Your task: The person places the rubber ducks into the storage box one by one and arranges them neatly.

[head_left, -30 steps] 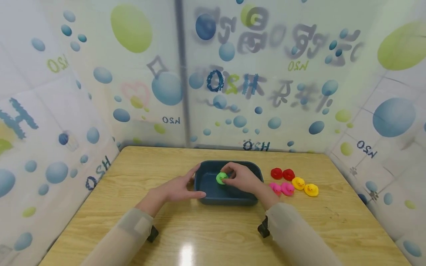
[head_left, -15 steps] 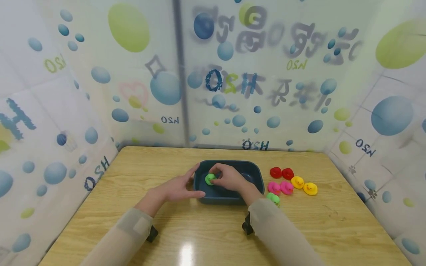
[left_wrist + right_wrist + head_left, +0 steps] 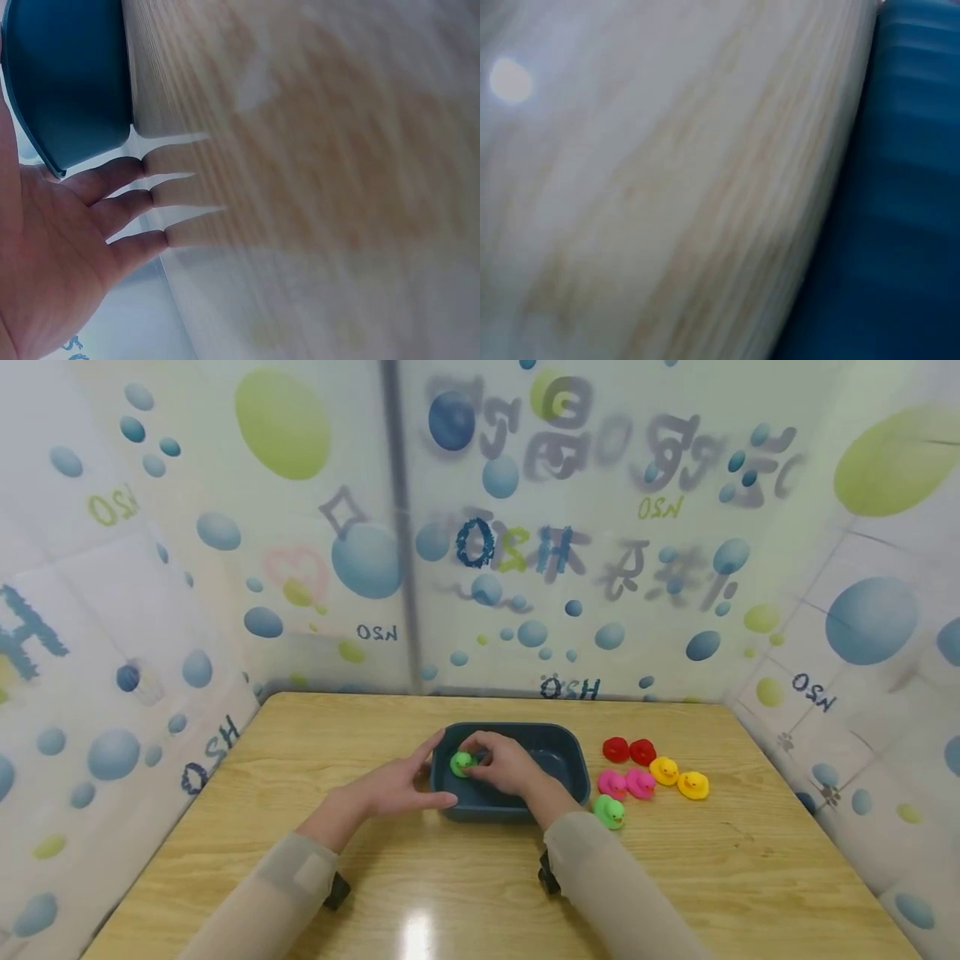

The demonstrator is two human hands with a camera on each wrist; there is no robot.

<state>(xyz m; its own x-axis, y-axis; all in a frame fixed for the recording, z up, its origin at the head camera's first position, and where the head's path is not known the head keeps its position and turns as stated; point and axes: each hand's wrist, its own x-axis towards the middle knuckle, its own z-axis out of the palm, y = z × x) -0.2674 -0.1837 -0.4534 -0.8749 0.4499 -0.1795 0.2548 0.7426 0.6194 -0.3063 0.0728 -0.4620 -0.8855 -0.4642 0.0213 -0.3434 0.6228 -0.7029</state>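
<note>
A dark blue rectangular box stands on the wooden table. Inside it, near the left end, my right hand pinches a green rubber duck between thumb and fingers. My left hand is spread at the box's left end, thumb along the front and fingers reaching toward the back corner. In the left wrist view, the fingers of that hand extend down to the table beside the box. The right wrist view takes in only the box wall and tabletop; the right hand itself is out of that view.
Right of the box sit a second green duck, two pink ducks, two yellow ducks and two red ducks. Patterned curtains enclose the wooden table at the back and sides.
My right hand has carried the green duck leftward inside the box to its left end. The other green duck, earlier behind the right arm, is now uncovered. My left hand stays at the box.
</note>
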